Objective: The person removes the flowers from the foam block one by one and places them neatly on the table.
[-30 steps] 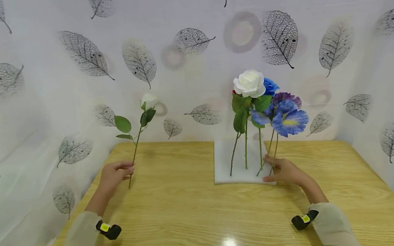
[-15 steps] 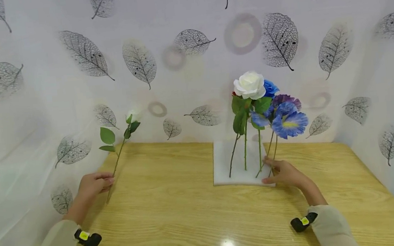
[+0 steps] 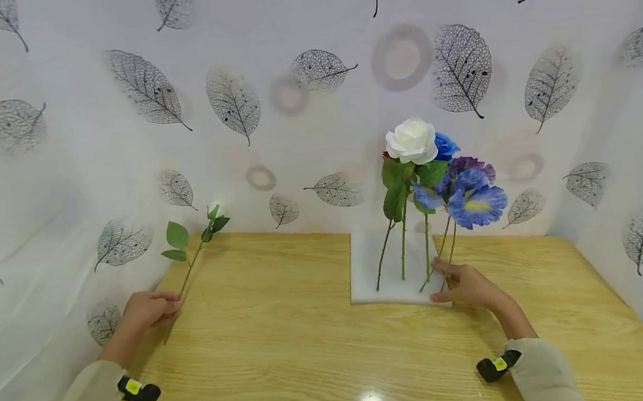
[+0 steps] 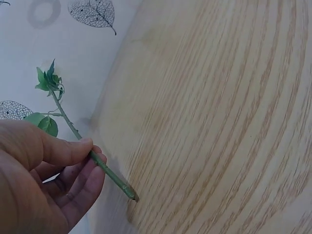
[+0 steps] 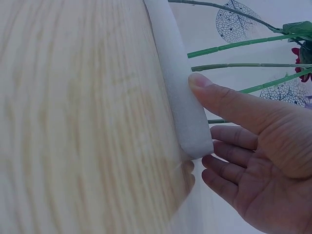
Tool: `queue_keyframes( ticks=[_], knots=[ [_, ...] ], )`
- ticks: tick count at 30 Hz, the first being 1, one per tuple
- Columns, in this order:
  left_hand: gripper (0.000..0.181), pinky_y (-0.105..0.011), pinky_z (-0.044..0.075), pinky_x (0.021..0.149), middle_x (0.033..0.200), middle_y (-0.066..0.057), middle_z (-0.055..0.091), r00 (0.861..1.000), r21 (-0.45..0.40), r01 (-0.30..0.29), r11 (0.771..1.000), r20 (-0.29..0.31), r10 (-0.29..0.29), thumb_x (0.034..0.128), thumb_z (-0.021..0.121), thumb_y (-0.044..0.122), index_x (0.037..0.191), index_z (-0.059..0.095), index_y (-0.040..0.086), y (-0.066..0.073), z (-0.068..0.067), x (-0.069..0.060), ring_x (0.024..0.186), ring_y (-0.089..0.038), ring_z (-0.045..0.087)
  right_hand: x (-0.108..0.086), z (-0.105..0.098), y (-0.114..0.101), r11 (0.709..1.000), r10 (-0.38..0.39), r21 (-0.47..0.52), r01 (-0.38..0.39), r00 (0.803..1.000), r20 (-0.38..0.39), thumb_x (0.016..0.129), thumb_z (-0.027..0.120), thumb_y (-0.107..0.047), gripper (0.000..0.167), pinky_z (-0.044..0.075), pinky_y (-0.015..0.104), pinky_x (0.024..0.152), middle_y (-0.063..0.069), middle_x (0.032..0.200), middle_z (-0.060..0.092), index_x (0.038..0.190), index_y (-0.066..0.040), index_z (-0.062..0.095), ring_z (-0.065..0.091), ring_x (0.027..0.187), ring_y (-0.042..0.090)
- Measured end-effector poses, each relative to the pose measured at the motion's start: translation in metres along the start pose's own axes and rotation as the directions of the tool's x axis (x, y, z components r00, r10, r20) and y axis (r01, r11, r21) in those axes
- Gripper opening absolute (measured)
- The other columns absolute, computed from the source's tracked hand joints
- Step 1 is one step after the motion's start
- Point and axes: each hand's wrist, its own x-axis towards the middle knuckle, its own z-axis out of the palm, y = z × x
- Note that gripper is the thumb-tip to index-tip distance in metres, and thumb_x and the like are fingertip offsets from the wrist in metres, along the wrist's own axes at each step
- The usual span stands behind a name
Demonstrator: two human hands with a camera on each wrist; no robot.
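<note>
My left hand pinches the lower stem of a white rosebud between thumb and fingers, over the table's left side. The left wrist view shows the cut end of its green stem beyond the fingertips, close to the tabletop; whether it touches cannot be told. My right hand holds the right front corner of a white foam board, thumb on top and fingers along the side. Upright in that board stand a large white rose, a blue rose and blue and purple ruffled flowers.
A wooden table lies under both hands. Pale curtain with printed leaves hangs behind it and along both sides. Red petals show among the flowers in the right wrist view.
My left hand has moved left and nearer with the rosebud, which now leans lower. My right hand stays at the foam board, and the standing flowers keep their places.
</note>
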Motion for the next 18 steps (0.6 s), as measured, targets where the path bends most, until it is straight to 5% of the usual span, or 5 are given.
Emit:
queue_keyframes(
  ticks=[5, 11, 18],
  knots=[
    [0.044, -0.027, 0.059, 0.069, 0.093, -0.002, 0.074, 1.000, -0.012, 0.027, 1.000, 0.002, -0.027, 0.0923, 0.069, 0.005, 0.130, 0.059, -0.016, -0.005, 0.000, 0.002, 0.075, -0.005, 0.065, 0.000, 0.001, 0.001, 1.000, -0.008, 0.015, 0.008, 1.000, 0.002, 0.087, 0.083, -0.029, 0.087, 0.039, 0.063, 0.111, 0.035, 0.158, 0.027, 0.152, 0.008, 0.038, 0.034, 0.142, 0.054],
    [0.044, -0.026, 0.059, 0.066, 0.100, -0.012, 0.074, 0.999, 0.015, 0.046, 0.999, 0.003, -0.046, 0.0916, 0.070, 0.004, 0.129, 0.060, -0.017, -0.011, 0.000, 0.007, 0.072, -0.006, 0.064, -0.002, 0.000, -0.002, 1.000, -0.005, 0.022, 0.005, 1.000, 0.003, 0.087, 0.083, -0.029, 0.088, 0.040, 0.063, 0.111, 0.034, 0.158, 0.028, 0.152, 0.008, 0.038, 0.034, 0.143, 0.053],
    [0.044, -0.024, 0.058, 0.064, 0.082, 0.006, 0.069, 0.999, -0.005, 0.035, 0.999, 0.026, -0.035, 0.0916, 0.068, 0.002, 0.128, 0.058, -0.020, -0.013, -0.002, 0.003, 0.069, -0.006, 0.063, -0.002, -0.001, -0.003, 1.000, -0.012, 0.019, 0.012, 1.000, 0.006, 0.087, 0.083, -0.029, 0.087, 0.040, 0.062, 0.111, 0.034, 0.158, 0.028, 0.152, 0.008, 0.037, 0.035, 0.143, 0.053]
  ],
)
